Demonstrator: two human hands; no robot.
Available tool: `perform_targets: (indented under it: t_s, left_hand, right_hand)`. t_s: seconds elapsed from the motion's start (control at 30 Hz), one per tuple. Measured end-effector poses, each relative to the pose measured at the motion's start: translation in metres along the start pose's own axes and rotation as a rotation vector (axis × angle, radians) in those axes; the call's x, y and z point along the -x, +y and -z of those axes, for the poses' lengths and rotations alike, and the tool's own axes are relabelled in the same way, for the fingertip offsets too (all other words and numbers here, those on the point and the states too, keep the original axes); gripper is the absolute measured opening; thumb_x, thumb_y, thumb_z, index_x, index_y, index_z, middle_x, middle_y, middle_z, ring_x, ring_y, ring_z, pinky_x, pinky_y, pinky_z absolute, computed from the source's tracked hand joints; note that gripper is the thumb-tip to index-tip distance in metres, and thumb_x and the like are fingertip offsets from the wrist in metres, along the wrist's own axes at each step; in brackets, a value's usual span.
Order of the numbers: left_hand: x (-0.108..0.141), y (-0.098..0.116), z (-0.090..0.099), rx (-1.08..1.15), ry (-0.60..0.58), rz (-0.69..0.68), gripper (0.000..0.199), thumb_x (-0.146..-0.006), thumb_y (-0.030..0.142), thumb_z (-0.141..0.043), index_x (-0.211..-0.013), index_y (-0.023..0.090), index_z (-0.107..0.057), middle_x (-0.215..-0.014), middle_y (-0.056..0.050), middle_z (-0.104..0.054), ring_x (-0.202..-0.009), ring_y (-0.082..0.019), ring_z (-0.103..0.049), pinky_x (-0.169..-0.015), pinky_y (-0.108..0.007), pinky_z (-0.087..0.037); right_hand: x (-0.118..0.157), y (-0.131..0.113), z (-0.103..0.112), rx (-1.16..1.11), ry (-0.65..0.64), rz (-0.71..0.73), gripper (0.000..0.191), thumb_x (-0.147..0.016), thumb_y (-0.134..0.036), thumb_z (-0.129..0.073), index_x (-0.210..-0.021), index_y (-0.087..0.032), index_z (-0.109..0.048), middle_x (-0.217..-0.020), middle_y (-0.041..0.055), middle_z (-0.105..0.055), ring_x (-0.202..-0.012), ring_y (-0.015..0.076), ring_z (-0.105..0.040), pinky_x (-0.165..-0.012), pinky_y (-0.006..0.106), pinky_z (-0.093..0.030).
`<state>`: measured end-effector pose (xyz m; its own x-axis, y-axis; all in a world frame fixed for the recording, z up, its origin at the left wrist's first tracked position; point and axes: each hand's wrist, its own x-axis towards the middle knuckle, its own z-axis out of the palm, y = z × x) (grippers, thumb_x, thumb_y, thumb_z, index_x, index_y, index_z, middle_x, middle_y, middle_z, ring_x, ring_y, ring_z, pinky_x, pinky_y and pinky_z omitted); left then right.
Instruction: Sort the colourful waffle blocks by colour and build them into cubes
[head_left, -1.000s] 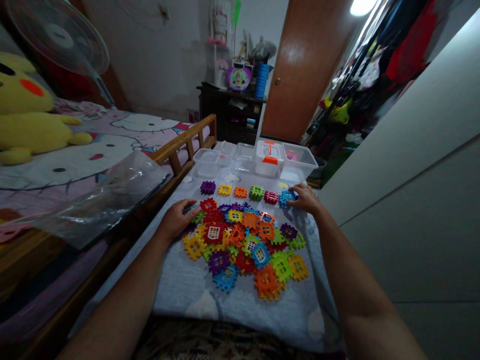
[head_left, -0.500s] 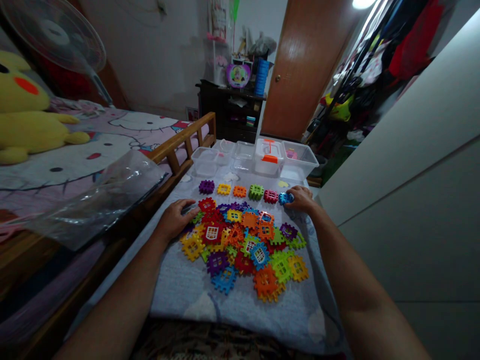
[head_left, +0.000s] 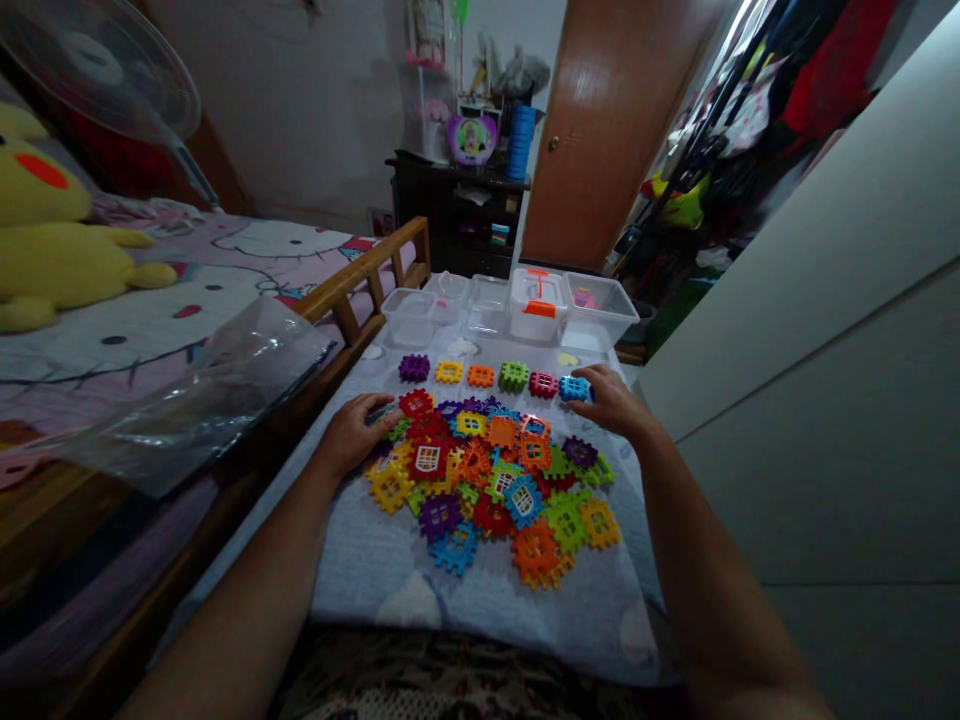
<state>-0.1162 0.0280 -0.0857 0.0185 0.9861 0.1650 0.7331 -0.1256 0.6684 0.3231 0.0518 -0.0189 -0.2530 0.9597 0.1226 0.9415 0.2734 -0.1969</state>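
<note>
A heap of interlocking plastic waffle blocks (head_left: 480, 480) in many colours lies on a pale quilted cover (head_left: 375, 570). Above the heap runs a row of single blocks, from a purple block (head_left: 414, 368) to a red block (head_left: 543, 385). At the row's right end is a blue block (head_left: 575, 389), gripped by the fingertips of my right hand (head_left: 611, 400). My left hand (head_left: 352, 432) rests flat at the heap's left edge, its fingertips near a red block (head_left: 415, 403) and holding nothing that I can see.
Transparent plastic boxes (head_left: 411, 317) and a white lidded box with an orange handle (head_left: 538, 305) stand beyond the row. A wooden bed rail (head_left: 352, 285) and a crumpled plastic bag (head_left: 217, 400) lie to the left. A pale wardrobe panel (head_left: 810, 350) borders the right.
The blue block has risen slightly in the picture with my right hand and now lies level with the row. My left hand has barely moved, and the whole view has tilted a little.
</note>
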Motion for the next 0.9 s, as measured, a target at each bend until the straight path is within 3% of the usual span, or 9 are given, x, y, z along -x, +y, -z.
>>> perform_targets:
  t_s: [0.1, 0.27, 0.33, 0.57, 0.7, 0.9]
  left_hand:
    - [0.000, 0.001, -0.001, 0.002, -0.017, -0.012, 0.062, -0.080, 0.068, -0.054, -0.111, 0.017, -0.069, -0.118, -0.013, -0.070, -0.110, -0.030, -0.065, -0.102, -0.043, -0.048]
    - [0.002, 0.003, -0.003, 0.000, -0.021, -0.040, 0.057, -0.081, 0.065, -0.054, -0.109, 0.018, -0.070, -0.116, -0.012, -0.071, -0.109, -0.030, -0.065, -0.103, -0.043, -0.047]
    - [0.003, 0.002, -0.004, 0.000, -0.015, -0.049, 0.055, -0.081, 0.064, -0.055, -0.108, 0.019, -0.070, -0.116, -0.012, -0.071, -0.109, -0.030, -0.064, -0.103, -0.043, -0.047]
    - [0.002, 0.005, -0.004, 0.000, -0.019, -0.070, 0.053, -0.081, 0.064, -0.056, -0.105, 0.019, -0.071, -0.113, -0.011, -0.072, -0.109, -0.030, -0.065, -0.103, -0.043, -0.046]
    - [0.002, 0.006, -0.006, 0.021, -0.025, -0.089, 0.051, -0.080, 0.062, -0.058, -0.104, 0.019, -0.072, -0.112, -0.011, -0.073, -0.108, -0.030, -0.065, -0.102, -0.043, -0.047]
    - [0.002, 0.004, -0.007, 0.030, -0.022, -0.100, 0.049, -0.080, 0.060, -0.060, -0.104, 0.020, -0.072, -0.112, -0.010, -0.073, -0.108, -0.030, -0.065, -0.101, -0.043, -0.047]
  right_hand:
    - [0.031, -0.028, 0.000, -0.155, -0.048, 0.114, 0.039, -0.087, -0.035, -0.065, -0.124, -0.024, -0.063, -0.123, 0.0097, -0.063, -0.113, 0.0260, -0.059, -0.099, 0.040, -0.047]
    - [0.058, -0.058, -0.019, -0.213, -0.065, 0.160, 0.039, -0.084, -0.042, -0.070, -0.119, -0.024, -0.065, -0.119, 0.0107, -0.064, -0.114, 0.0285, -0.057, -0.102, 0.044, -0.045]
    - [0.058, -0.061, -0.028, -0.239, -0.047, 0.147, 0.043, -0.084, -0.045, -0.070, -0.122, -0.024, -0.064, -0.121, 0.0107, -0.063, -0.115, 0.0290, -0.056, -0.102, 0.045, -0.044]
    - [0.045, -0.062, -0.044, -0.176, -0.016, 0.012, 0.030, -0.096, -0.035, -0.050, -0.115, -0.020, -0.067, -0.118, 0.0133, -0.068, -0.113, 0.0297, -0.057, -0.100, 0.045, -0.042]
    - [0.045, -0.062, -0.050, -0.178, -0.043, 0.024, 0.032, -0.095, -0.039, -0.053, -0.115, -0.018, -0.066, -0.112, 0.0131, -0.069, -0.105, 0.0294, -0.060, -0.096, 0.044, -0.044]
    - [0.049, -0.060, -0.053, -0.375, 0.103, 0.065, 0.039, -0.085, -0.036, -0.066, -0.121, -0.022, -0.062, -0.114, 0.0105, -0.063, -0.107, 0.0274, -0.060, -0.096, 0.044, -0.047]
